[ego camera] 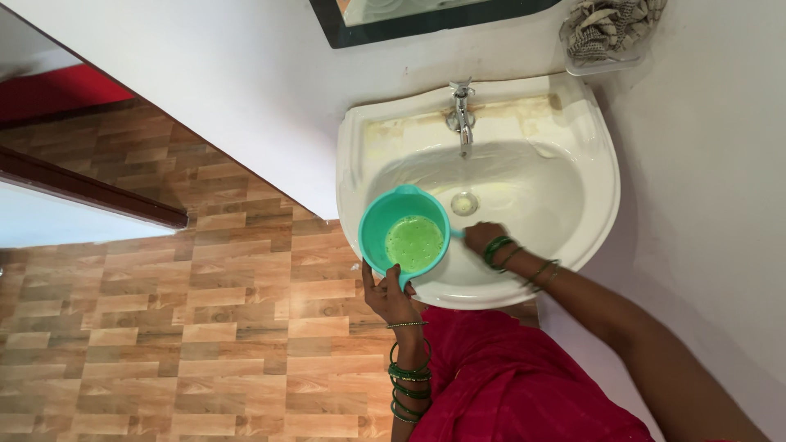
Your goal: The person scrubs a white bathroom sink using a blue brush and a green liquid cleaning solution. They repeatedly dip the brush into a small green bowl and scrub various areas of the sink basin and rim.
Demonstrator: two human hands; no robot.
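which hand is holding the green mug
The left hand holds the green mug from below at the sink rim; the right hand reaches into the basin instead.

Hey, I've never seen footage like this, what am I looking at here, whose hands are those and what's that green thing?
This is one picture from a camera worn on a person's head, looking straight down. There is no machine: both hands belong to the wearer. The left hand holds a teal plastic mug by its handle over the edge of a white wall-mounted sink; the mug holds something foamy and green. The right hand, wearing green bangles, reaches into the basin, and what it holds is hidden. A metal tap sits at the back, the drain below it. The floor has wood-pattern tiles.
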